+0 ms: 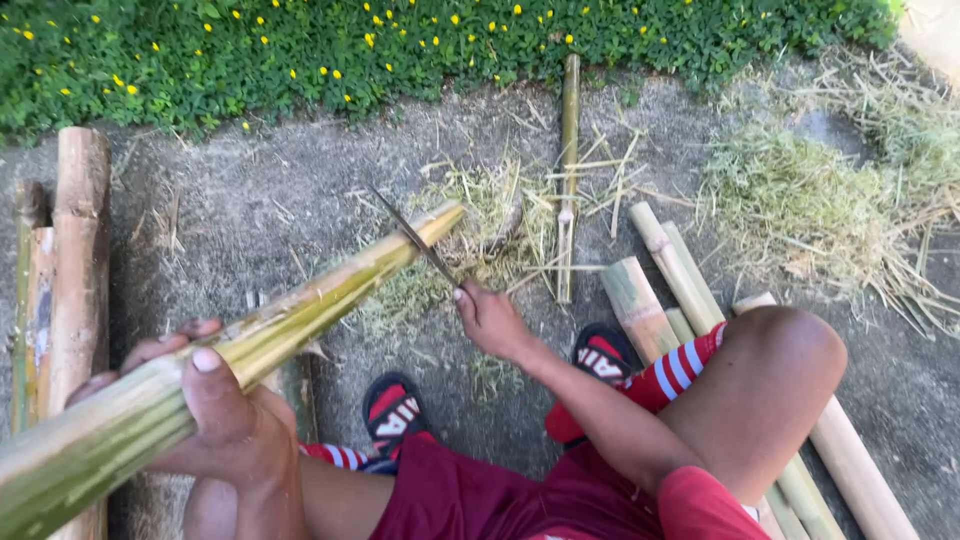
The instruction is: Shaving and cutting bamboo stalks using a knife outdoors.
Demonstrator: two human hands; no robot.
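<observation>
Your right hand point(490, 318) is closed tight around the handle of a knife point(415, 238), whose blade lies against the far end of the green bamboo pole point(300, 315); if the blade skids off that smooth, rounded skin, it could glance toward your sandalled feet point(395, 410) just below. Your left hand point(215, 405) is wrapped around the near part of the pole, thumb on top, propping it at a slant across your lap. A loose grip there would let the pole roll under the edge, out over the ground strewn with shavings point(470, 230) and cut bamboo lengths point(660, 290).
</observation>
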